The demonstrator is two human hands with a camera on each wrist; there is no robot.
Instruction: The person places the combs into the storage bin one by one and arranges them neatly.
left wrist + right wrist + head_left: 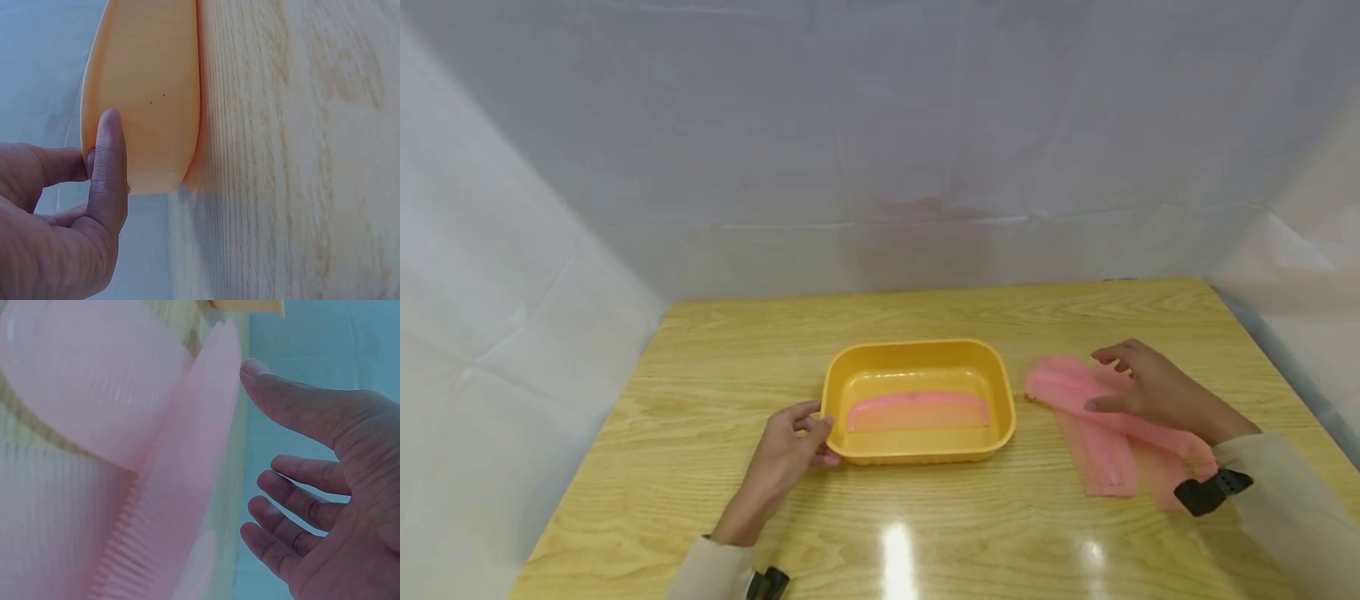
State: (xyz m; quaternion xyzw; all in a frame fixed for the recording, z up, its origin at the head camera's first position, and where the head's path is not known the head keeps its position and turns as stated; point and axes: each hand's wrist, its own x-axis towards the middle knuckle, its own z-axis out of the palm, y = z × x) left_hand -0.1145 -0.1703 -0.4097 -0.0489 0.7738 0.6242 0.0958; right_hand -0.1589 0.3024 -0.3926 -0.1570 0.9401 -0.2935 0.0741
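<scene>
Left hand (790,446) pinches the yellow oblong plastic tray (917,457) at eight o'clock (likely steadying it); right hand (1157,387), fingers apart, hovers over pink plastic combs (1101,450).

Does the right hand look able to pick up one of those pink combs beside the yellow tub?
Probably yes: the right hand is right by the pink combs, it seems to hold nothing, and nothing visible blocks its way.
</scene>
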